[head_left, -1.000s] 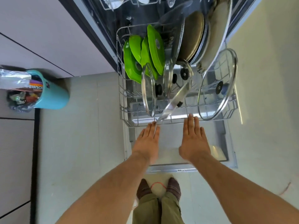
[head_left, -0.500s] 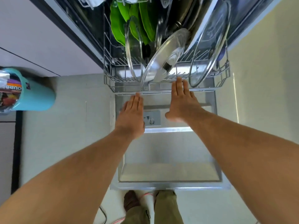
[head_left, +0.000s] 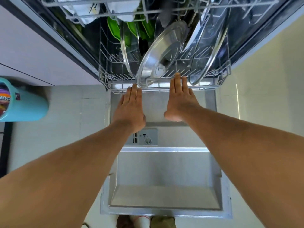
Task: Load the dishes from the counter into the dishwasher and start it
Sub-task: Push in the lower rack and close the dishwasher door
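Note:
The dishwasher's lower rack [head_left: 204,87] stands almost fully inside the machine, loaded with several glass pot lids [head_left: 162,53], green plates [head_left: 113,28] and pans. My left hand [head_left: 130,107] and my right hand [head_left: 180,99] are flat with straight fingers, fingertips pressing against the rack's front wire rim. The open dishwasher door [head_left: 164,175] lies flat below my arms, its detergent compartment [head_left: 145,137] showing. The upper rack [head_left: 125,7] holds white cups at the top.
A turquoise bin [head_left: 24,102] full of rubbish stands on the tiled floor to the left. White cabinet fronts [head_left: 32,51] run along the left. My feet [head_left: 144,222] are at the door's near edge.
Both hands have pushed the lower rack away from me, from pulled out over the door to nearly inside the machine. More of the door's inner face now shows.

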The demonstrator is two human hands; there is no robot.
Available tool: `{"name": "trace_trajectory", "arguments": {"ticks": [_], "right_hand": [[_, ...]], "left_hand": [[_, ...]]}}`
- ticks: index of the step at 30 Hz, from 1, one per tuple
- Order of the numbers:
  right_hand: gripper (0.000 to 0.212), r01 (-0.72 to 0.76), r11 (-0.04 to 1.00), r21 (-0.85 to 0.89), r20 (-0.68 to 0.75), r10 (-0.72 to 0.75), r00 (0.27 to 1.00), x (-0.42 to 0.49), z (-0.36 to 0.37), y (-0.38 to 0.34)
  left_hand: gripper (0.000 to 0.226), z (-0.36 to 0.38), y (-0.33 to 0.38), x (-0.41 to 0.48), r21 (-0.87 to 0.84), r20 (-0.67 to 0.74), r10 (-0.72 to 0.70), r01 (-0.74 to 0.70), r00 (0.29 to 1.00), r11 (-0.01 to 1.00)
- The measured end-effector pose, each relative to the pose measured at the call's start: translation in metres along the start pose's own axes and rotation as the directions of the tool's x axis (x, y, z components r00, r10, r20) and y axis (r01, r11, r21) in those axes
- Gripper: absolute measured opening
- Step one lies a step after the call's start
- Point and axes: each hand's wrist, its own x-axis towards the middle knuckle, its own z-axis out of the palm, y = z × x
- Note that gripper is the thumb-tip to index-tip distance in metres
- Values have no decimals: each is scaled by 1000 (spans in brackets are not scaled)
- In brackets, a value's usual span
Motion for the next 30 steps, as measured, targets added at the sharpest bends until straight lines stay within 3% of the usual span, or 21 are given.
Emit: {"name": "trace_trajectory", "arguments": {"ticks": [11, 26, 30], "right_hand": [[118, 0, 1000, -18, -31, -1, 1000, 39, -30, 5], [103, -20, 997, -77, 33, 23, 999, 56, -74, 4], [107, 14, 996, -93, -78, -22, 997, 52, -57, 11]], "left_hand": [[95, -14, -7, 42, 52, 8, -52, 52, 999, 997], [95, -18, -14, 37, 17, -40, 3, -3, 999, 1000], [92, -22, -15, 24, 20, -50, 21, -20, 999, 1000]]}}
